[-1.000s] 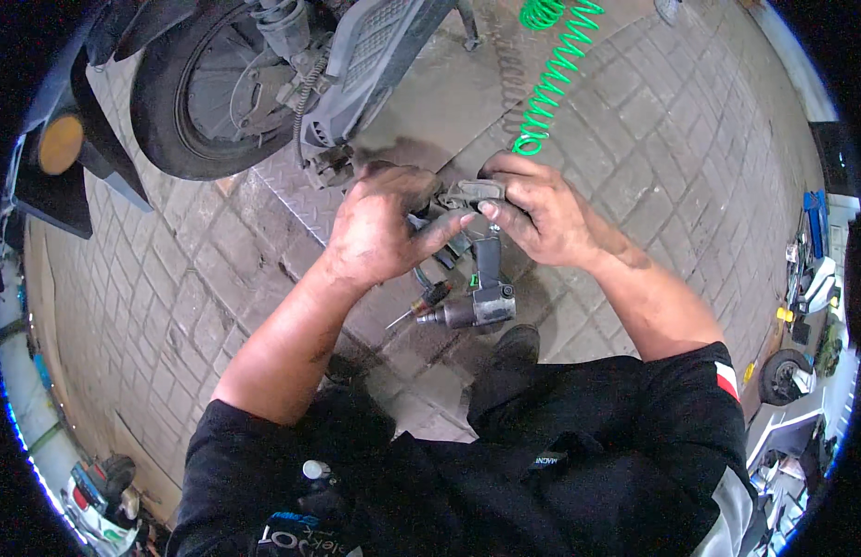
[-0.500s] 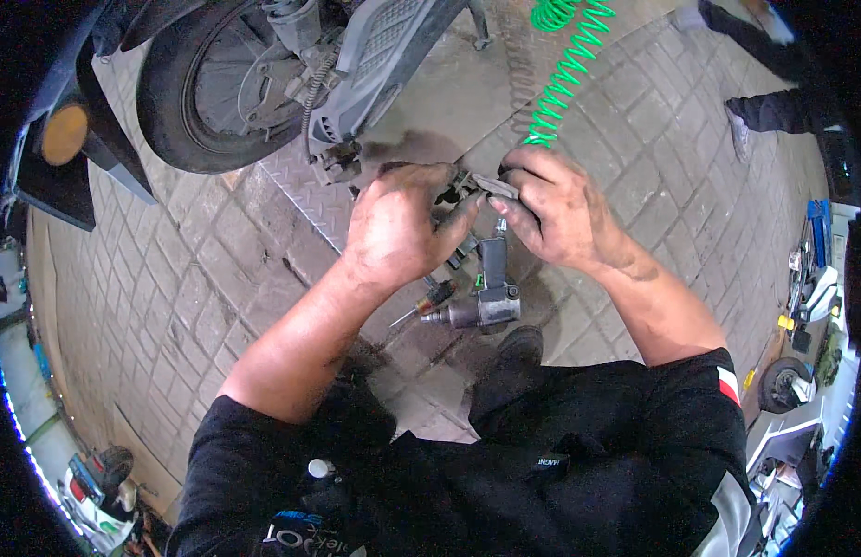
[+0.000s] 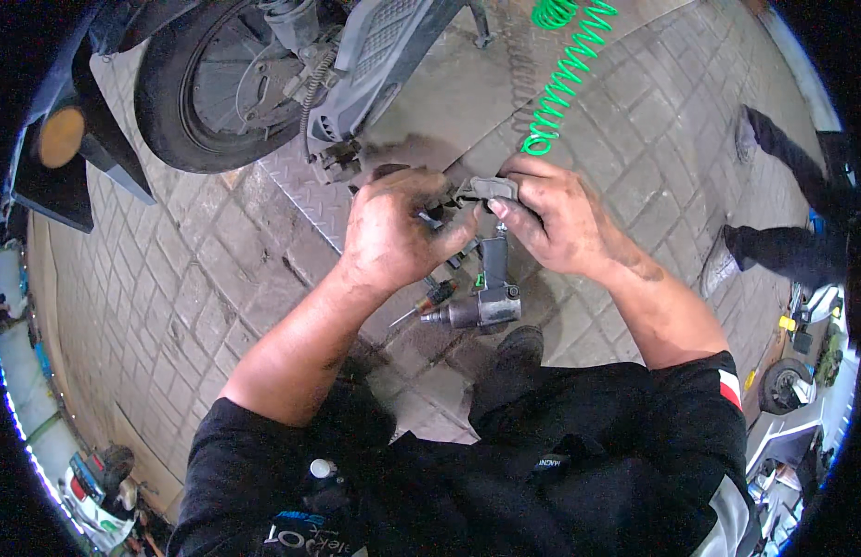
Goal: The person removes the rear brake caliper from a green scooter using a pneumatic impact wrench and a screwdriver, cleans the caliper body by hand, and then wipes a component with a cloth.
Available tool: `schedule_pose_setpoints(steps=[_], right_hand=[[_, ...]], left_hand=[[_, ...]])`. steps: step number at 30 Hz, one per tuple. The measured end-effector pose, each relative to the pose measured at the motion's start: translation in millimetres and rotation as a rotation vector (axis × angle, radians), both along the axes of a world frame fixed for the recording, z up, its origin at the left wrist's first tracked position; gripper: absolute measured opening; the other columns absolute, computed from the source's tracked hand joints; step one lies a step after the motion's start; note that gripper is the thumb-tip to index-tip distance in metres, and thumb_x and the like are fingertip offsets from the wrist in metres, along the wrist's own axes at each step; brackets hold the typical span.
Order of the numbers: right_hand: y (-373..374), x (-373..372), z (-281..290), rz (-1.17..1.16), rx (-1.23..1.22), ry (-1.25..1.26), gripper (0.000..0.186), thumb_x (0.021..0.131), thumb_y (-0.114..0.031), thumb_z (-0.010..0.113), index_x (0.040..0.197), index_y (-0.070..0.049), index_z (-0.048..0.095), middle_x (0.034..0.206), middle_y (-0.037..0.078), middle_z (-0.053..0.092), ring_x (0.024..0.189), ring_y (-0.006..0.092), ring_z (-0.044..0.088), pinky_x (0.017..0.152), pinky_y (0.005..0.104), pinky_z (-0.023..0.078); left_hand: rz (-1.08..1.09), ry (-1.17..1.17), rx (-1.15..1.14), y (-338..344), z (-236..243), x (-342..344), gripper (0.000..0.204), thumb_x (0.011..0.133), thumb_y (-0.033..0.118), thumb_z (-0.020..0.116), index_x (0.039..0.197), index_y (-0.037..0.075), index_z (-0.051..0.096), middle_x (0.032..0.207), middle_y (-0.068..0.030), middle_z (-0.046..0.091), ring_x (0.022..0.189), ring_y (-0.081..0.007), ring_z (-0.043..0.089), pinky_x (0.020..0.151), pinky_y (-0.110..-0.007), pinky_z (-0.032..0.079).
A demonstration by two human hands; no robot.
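Note:
My left hand (image 3: 391,223) and my right hand (image 3: 551,213) meet in front of me, both with fingers closed on a small dirty metal part (image 3: 486,190) with a grey plate that looks like a brake pad. The thumbs are near each other on it, and the left fingers hide some of it. Below them an air impact wrench (image 3: 481,306) lies on the floor beside a screwdriver (image 3: 435,299) and other dark items, partly hidden. Just above my left hand, a dark brake component (image 3: 337,160) is at the scooter's wheel (image 3: 189,121).
The scooter's grey bodywork (image 3: 375,46) is at upper left over a metal floor plate (image 3: 296,190). A green coiled hose (image 3: 565,93) runs from the top toward my hands. Another person's legs (image 3: 783,251) are at right on the pavers (image 3: 170,297); loose panels and a wheel (image 3: 778,385) lie along the right edge.
Both hands have shifted slightly right, and the small part between them has changed its angle. A person's legs appeared at upper right and have moved down along the right side.

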State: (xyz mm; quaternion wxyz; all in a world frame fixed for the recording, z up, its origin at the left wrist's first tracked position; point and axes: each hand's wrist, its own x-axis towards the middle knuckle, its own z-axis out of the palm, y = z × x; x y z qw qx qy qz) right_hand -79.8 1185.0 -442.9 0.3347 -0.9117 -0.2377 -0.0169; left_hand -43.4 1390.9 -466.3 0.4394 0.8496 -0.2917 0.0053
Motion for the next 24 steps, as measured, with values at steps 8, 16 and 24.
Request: schedule_pose_setpoints(steps=[8,16,24], right_hand=[[2,0,-1,0.0,0.08,0.108,0.025,0.087,-0.019,0.057,0.075,0.003,0.055,0.081,0.017,0.054,0.074,0.0338,0.056,0.063,0.0412,0.047],[2,0,-14,0.062,0.139,0.123,0.027,0.088,-0.018,0.057,0.072,0.003,0.053,0.079,0.017,0.054,0.073,0.0358,0.054,0.063,0.0425,0.045],[-1,-1,-19,0.044,0.216,0.16,0.019,0.087,-0.015,0.057,0.08,0.002,0.055,0.077,0.018,0.053,0.07,0.0354,0.054,0.061,0.0412,0.044]], left_hand=[[0.047,-0.026,0.009,-1,6,-11,0.022,0.064,0.015,0.076,0.067,-0.001,0.06,0.063,-0.0121,0.059,0.055,-0.0212,0.058,0.053,-0.032,0.045],[0.025,0.077,0.016,7,-6,-5,0.031,0.064,0.028,0.077,0.072,0.0,0.064,0.067,-0.0131,0.063,0.063,-0.029,0.062,0.06,-0.036,0.049],[-0.012,0.167,-0.014,3,-9,-10,0.026,0.067,0.022,0.073,0.07,-0.002,0.063,0.067,-0.014,0.063,0.064,-0.0286,0.063,0.061,-0.036,0.049]])
